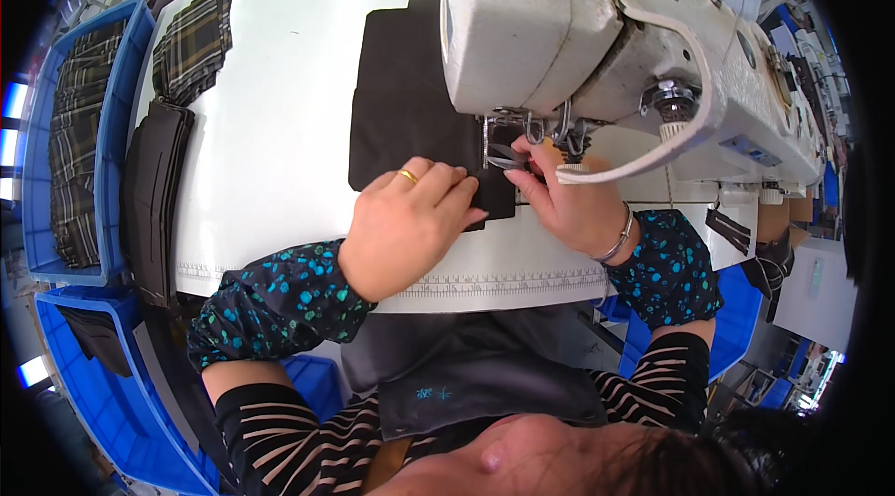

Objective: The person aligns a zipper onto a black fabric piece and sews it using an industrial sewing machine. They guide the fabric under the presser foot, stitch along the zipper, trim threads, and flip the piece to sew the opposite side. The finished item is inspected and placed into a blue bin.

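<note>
Now, nearest the body hangs a dark apron [466, 375], and past it a ruler strip [503, 286] runs along the table edge. Beyond that, the left hand [401, 230], with 1 ring, lies on the near edge of the dark cloth [401, 104]; whether its thumb and fingers pinch a layer, I cannot tell. Beside it, the right hand [569, 207] holds small metal snips [505, 158] in a narrow grip, blades pointing left, close under the sewing machine [531, 39]. The cloth spreads flat away from both hands, its far end left of the machine head. Farther off, at the left, lie plaid pieces [191, 44].

As I judge it, 2 slips threaten: the tips could nick cloth if a layer bunches near them, or catch the left fingers if they slide right.
</note>
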Demonstrator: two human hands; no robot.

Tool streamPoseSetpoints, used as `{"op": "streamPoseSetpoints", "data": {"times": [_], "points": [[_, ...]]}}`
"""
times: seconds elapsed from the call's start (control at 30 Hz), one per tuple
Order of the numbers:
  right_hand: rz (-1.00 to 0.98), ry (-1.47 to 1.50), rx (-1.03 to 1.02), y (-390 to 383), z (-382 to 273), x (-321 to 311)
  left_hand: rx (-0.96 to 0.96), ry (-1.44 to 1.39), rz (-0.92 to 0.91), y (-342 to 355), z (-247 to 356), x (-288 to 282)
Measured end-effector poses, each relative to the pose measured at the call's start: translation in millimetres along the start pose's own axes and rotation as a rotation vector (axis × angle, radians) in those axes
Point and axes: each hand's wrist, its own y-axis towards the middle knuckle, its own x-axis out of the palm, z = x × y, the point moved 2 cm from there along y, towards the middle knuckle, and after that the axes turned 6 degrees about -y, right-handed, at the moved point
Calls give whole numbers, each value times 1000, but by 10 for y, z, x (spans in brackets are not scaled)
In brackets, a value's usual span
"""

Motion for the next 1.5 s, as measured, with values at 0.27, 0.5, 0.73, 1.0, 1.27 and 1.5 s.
{"op": "streamPoseSetpoints", "data": {"times": [0.27, 0.5, 0.73, 1.0, 1.27, 1.5], "points": [[69, -44, -103, 13, -122, -71, -211, -201, 62, 179, -208, -53], [87, -45, -79, 27, -152, -31, -243, -200, 19, 172, -211, -55], [78, -39, -75, 15, -147, -33, -239, -226, -2, 170, -234, -58], [223, 8, -70, 30, -61, 149, -244, -218, -15, 168, -234, -53], [110, 54, -18, 55, -78, -14, -145, -221, 66, 227, -228, -2], [106, 60, -77, 47, -127, -71, 0, -175, 16, 284, -333, 189]]}}
